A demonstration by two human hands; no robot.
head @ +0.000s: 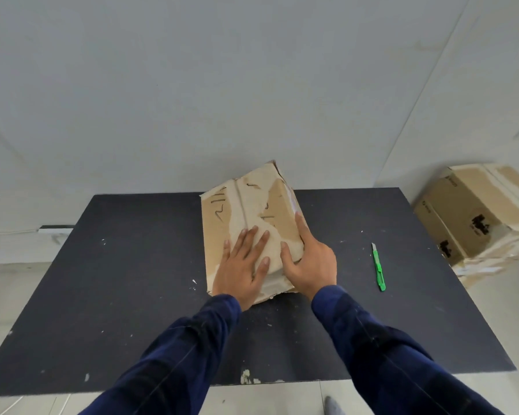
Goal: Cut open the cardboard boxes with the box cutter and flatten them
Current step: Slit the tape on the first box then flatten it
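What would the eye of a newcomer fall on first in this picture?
First, the worn cardboard box in the middle of the dark table, with the left hand pressing flat on its top and the right hand laid over its right edge. Next, the bright green box cutter, lying untouched on the table right of the box. More cardboard boxes stand on the floor past the table's right side.

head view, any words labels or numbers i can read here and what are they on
Nothing reads clearly enough to quote.
The cardboard box on the table: dark handwritten strokes, partly torn away, illegible.
The boxes at right: black printed marks and small print, too blurred to read.
The green box cutter: no text visible.
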